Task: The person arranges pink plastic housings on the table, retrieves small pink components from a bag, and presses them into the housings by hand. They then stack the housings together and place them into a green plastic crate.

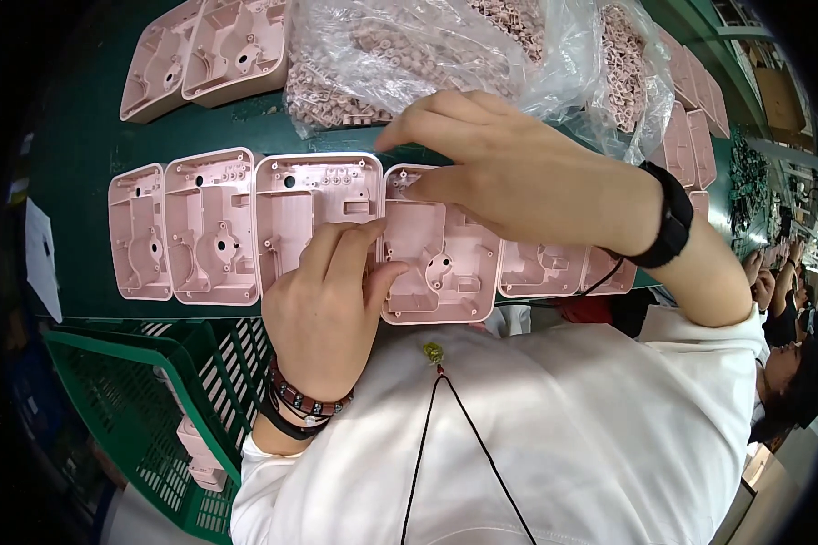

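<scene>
A row of pink plastic housings stands along the near side of the green table. My left hand (323, 295) lies over the near half of one housing (286, 222), its curled fingers and thumb at the wall where it meets the neighbouring housing (439, 313). My right hand (518, 173) reaches in from the right over the far end of that neighbouring housing. Its thumb dips to the far left corner and its forefinger stretches past the rim, apart from the thumb. I see nothing held between them. The palm hides part of the housing's inside.
Clear plastic bags (409, 54) of small pink parts lie beyond the row. More housings (236, 54) stand at the far left and far right. A green crate (136, 363) with pink pieces is at the near left. Other people (795, 372) sit at the right.
</scene>
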{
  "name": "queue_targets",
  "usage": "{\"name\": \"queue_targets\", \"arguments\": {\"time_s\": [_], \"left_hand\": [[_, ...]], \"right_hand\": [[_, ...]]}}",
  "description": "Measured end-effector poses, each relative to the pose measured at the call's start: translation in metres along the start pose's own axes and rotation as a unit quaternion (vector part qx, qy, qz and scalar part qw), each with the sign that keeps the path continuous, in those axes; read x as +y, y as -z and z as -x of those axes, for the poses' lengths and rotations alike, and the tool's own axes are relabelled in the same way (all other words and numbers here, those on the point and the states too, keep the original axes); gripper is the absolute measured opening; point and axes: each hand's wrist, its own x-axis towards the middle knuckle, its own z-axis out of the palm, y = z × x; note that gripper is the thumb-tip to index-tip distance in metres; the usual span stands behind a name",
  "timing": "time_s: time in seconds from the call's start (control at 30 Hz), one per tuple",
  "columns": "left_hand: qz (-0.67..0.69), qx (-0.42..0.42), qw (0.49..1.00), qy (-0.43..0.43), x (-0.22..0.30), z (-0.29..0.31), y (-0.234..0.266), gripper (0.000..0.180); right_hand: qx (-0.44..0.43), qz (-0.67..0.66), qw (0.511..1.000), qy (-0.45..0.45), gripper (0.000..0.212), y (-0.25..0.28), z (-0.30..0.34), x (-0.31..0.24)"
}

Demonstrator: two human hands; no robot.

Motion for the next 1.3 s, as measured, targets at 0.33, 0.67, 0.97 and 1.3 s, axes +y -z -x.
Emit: {"name": "queue_targets", "arguments": {"time_s": [0.33, 0.67, 0.97, 1.3], "left_hand": [[-0.016, -0.025, 1.0, 0.003, 0.006, 0.005, 0.01, 0.034], [-0.062, 0.055, 0.988, 0.129, -0.019, -0.006, 0.044, 0.035], [-0.215, 0.046, 0.84, 0.495, -0.162, -0.025, 0.098, 0.063], [-0.225, 0.008, 0.882, 0.414, -0.185, -0.005, 0.097, 0.061]], "right_hand": [[0.065, 0.112, 0.908, -0.399, 0.039, 0.032, 0.12, -0.053], [0.242, 0.028, 0.803, -0.544, 0.04, -0.044, 0.203, -0.08], [0.262, -0.064, 0.774, -0.573, 0.041, -0.045, 0.207, -0.08], [0.334, -0.071, 0.715, -0.61, 0.046, -0.054, 0.208, -0.077]]}}
